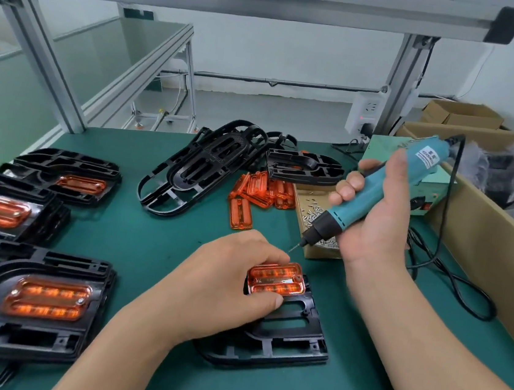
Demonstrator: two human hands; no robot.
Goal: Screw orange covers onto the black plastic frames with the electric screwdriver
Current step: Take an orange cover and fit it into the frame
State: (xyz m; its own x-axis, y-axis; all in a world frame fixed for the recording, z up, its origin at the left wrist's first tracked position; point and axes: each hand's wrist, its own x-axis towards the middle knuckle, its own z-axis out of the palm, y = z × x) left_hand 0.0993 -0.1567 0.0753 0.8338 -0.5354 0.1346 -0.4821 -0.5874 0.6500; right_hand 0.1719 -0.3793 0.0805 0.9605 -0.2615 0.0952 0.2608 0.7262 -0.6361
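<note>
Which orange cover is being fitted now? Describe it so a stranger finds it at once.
On the green mat, find the single black plastic frame at front centre, before the cardboard box of screws. The translucent orange plastic cover sits on its far end, pinched by the left hand. Unlike the loose orange covers piled behind and those on frames at left, only this one is held.

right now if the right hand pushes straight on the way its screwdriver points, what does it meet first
The screwdriver bit would likely meet fingers of the left hand at the far edge of the orange cover on the black frame, though depth is unclear.
</note>
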